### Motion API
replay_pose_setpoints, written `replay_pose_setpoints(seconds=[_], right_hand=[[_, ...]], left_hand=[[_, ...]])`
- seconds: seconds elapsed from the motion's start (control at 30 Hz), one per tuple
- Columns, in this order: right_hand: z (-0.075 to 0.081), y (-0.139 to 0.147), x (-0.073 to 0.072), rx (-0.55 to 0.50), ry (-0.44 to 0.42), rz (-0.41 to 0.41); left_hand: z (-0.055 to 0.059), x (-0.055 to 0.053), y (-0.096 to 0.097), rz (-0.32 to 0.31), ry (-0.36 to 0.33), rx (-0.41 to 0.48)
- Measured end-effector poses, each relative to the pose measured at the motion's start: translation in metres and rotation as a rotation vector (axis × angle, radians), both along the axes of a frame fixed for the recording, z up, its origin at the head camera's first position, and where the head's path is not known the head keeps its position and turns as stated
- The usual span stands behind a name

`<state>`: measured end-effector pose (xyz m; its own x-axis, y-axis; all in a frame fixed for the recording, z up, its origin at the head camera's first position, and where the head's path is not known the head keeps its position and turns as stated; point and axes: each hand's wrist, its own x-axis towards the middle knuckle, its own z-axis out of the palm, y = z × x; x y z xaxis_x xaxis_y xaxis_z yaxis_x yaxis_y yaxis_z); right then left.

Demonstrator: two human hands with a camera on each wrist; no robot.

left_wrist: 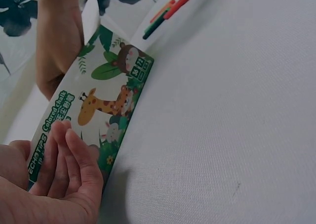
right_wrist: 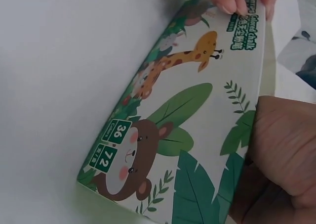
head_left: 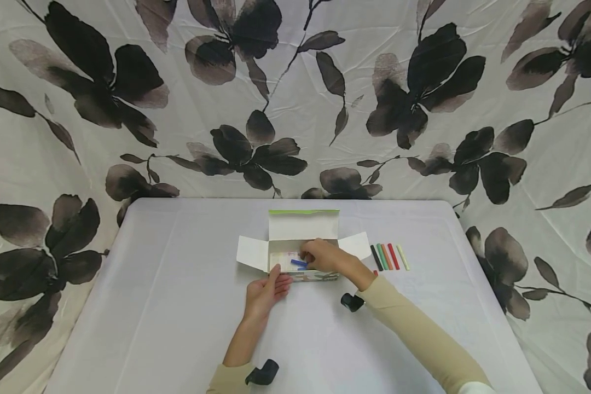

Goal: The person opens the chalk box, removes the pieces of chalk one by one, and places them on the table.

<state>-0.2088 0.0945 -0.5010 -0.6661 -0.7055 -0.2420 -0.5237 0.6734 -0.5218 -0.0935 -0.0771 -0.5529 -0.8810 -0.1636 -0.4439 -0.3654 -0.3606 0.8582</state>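
Observation:
A chalk box (head_left: 302,277) with a cartoon-animal front sits on the table, its lid and side flaps spread. My left hand (head_left: 264,295) holds the box's front wall near the left end, thumb at the rim and fingers along the printed face. In the left wrist view those fingers lie almost straight over the lettering. My right hand (head_left: 325,256) reaches inside the box with bent fingers, pinching the end of a blue chalk stick (head_left: 298,263). Just below it shows another blue stick (head_left: 302,268). The front wall hides the right fingertips in the right wrist view.
Right of the box lies a row of chalk sticks: black (head_left: 376,258), green (head_left: 382,257), orange (head_left: 387,257), red (head_left: 393,256) and pale yellow (head_left: 403,257). Another red piece (head_left: 375,272) peeks out by the right wrist. A floral cloth (head_left: 345,98) hangs behind the white table (head_left: 177,306).

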Motion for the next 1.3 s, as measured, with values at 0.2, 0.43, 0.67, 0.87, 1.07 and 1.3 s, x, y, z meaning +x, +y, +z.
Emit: replay_pose_setpoints(seconds=[0.2,0.43,0.67,0.87,1.07,1.3], right_hand=[[0.000,0.011,-0.003,-0.128,0.002,0.062],[0.001,0.026,-0.004,-0.268,-0.014,0.024],[0.007,0.038,0.001,-0.386,-0.035,-0.089],[0.009,0.048,0.003,-0.428,-0.087,-0.223],[0.014,0.063,0.004,-0.499,-0.160,-0.313],[0.025,0.081,0.008,-0.549,-0.194,-0.397]], left_hand=[[-0.001,0.000,-0.001,0.005,0.006,0.001],[0.000,0.000,-0.002,0.000,-0.006,-0.005],[0.000,-0.001,0.000,0.001,-0.022,-0.020],[0.000,0.000,0.000,0.006,-0.012,-0.010],[-0.001,-0.001,0.000,0.005,-0.023,-0.025],[-0.002,-0.002,-0.001,-0.020,-0.022,-0.056]])
